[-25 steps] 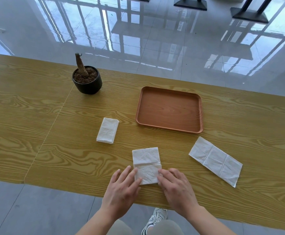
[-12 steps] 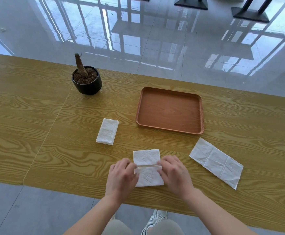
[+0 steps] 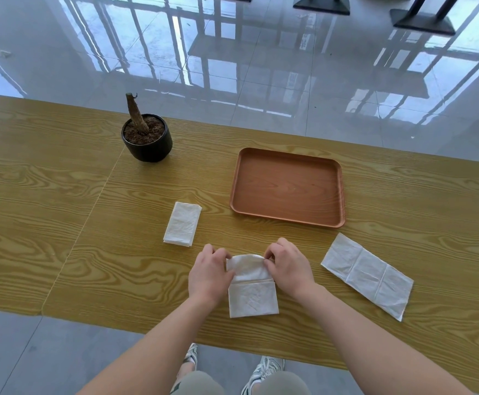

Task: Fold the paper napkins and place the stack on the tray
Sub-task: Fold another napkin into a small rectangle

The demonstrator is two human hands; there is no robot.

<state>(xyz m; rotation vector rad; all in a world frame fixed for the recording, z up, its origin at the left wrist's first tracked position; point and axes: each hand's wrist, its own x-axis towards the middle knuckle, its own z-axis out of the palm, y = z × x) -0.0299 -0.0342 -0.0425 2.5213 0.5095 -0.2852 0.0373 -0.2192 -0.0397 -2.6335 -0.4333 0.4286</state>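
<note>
A white paper napkin [image 3: 252, 295] lies on the wooden table near its front edge. My left hand [image 3: 208, 273] pinches its far left corner and my right hand [image 3: 285, 266] pinches its far right corner, and the far part curls up over the near part. A folded napkin [image 3: 182, 224] rests to the left of the brown tray [image 3: 286, 155], which holds nothing. To the right lies an unfolded napkin strip [image 3: 367, 275] with two creases.
A black pot [image 3: 147, 142] with soil and a bare stem stands at the back left of the table [image 3: 47, 195]. The table's near edge runs just below the napkin. My shoes [image 3: 264, 369] show on the grey floor beneath.
Both hands moved from the napkin's near edge up to its far corners. The far flap, flat before, is now lifted and curling toward me.
</note>
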